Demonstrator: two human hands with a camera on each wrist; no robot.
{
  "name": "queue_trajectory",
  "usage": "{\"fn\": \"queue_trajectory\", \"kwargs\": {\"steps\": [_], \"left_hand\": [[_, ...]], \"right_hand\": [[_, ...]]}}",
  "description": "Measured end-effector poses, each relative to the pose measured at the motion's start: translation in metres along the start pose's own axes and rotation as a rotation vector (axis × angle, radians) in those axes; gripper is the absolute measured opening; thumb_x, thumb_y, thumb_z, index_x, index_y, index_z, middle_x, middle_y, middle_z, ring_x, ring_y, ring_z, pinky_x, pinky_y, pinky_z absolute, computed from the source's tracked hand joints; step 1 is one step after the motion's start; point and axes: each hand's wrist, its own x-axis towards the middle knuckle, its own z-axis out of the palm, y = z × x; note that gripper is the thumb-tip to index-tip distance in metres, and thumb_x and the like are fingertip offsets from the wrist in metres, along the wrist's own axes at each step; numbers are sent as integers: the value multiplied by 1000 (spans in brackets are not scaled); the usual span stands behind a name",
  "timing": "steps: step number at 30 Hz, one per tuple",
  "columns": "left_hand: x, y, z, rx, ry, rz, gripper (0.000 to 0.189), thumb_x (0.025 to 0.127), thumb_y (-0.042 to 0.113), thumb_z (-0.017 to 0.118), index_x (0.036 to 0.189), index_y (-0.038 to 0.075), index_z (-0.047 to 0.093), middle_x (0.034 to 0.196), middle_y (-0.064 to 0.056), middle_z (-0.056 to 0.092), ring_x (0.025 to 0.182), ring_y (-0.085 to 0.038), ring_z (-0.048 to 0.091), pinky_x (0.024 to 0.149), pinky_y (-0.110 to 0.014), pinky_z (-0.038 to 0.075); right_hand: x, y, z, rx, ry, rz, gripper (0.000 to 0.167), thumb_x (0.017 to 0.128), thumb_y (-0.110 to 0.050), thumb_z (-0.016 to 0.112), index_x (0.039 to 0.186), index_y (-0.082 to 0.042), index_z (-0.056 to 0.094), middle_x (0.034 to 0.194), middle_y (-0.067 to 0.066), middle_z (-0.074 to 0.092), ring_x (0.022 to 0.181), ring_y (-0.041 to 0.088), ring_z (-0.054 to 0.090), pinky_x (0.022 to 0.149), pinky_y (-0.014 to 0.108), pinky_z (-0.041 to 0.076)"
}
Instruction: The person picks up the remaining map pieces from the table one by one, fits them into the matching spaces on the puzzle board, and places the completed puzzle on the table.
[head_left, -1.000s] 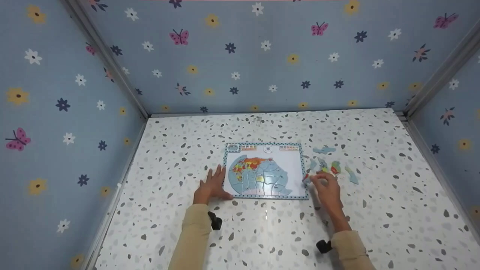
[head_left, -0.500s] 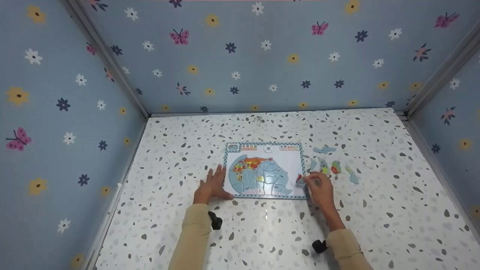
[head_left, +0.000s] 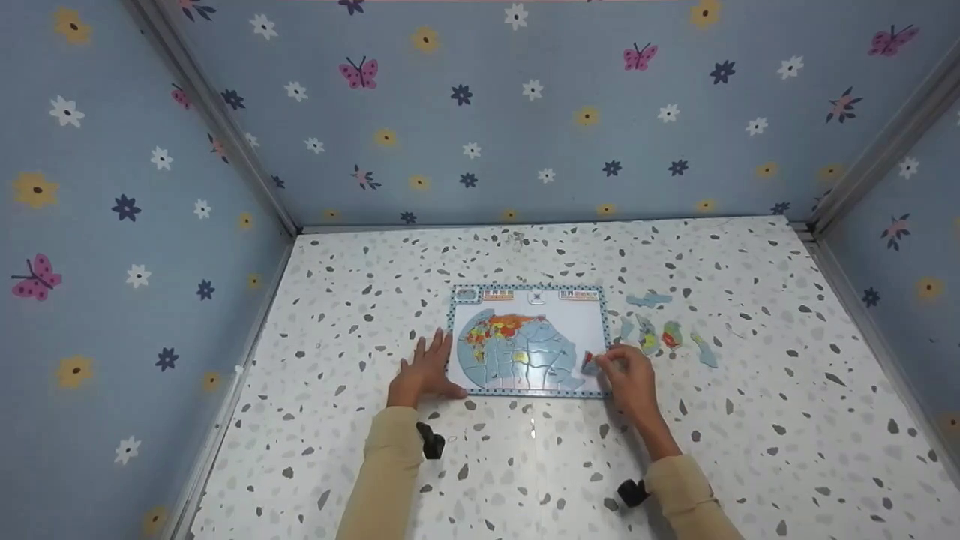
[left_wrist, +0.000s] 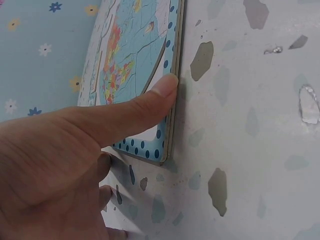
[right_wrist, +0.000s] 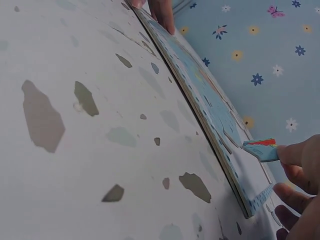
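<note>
Speckled table (head_left: pixel 540 480): loose pieces (head_left: pixel 671 337) (beside 1 board (head_left: pixel 589 322)).

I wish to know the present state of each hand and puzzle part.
Rectangular white puzzle board with blue border, flat, map partly filled.
Small flat red-and-blue map piece, held, not yet fitted.
Loose mostly light-blue map pieces, unplaced, beside the board.
Bare left hand, thumb resting on board.
Bare right hand, pinching the small piece.
</note>
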Motion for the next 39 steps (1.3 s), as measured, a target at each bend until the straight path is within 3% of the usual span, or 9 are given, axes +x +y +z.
{"fn": "queue_trajectory", "kwargs": {"steps": [9, 16, 21, 31, 39], "left_hand": [[1, -2, 0, 8, 1, 0, 112, 74, 36, 81, 155, 15, 7, 163, -6, -4, 148, -35, -7, 116, -64, 2], [1, -1, 1, -6, 3, -7, 112, 75, 36, 81, 155, 16, 7, 163, -5, -4, 148, -34, -8, 116, -63, 0], [2, -1, 1, -11, 8, -7, 112, 74, 35, 81, 156, 16, 7, 163, -5, -4, 148, -34, -9, 116, -63, 0], [0, -1, 0, -20, 1, 12, 113, 74, 35, 82, 155, 15, 7, 163, -7, -4, 148, -35, -9, 115, -65, -1], [1, -2, 0, -12, 3, 11, 113, 74, 36, 81, 155, 15, 6, 163, -7, -4, 148, -35, -9, 115, -64, 0]], "right_hand": [[0, 1, 7, -34, -22, -3, 16, 90, -17, 66, 87, -2, 62, 125, 17, 58, 125, 30, 50, 112, 46, 33], [-1, 0, 8, -235, -23, 25, 19, 90, -25, 65, 89, -6, 66, 133, 15, 54, 133, 36, 38, 115, 54, 20], [-2, -3, 9, -324, 5, 9, 22, 88, -27, 67, 88, -5, 68, 135, 16, 52, 132, 38, 37, 111, 56, 20], [-4, 1, 11, -394, -1, 8, 23, 90, -31, 66, 89, -8, 68, 141, 15, 44, 136, 39, 28, 109, 58, 19], [-6, 2, 13, -389, 7, -14, 23, 89, -31, 66, 90, -8, 68, 140, 15, 43, 137, 38, 25, 110, 57, 16]]}}
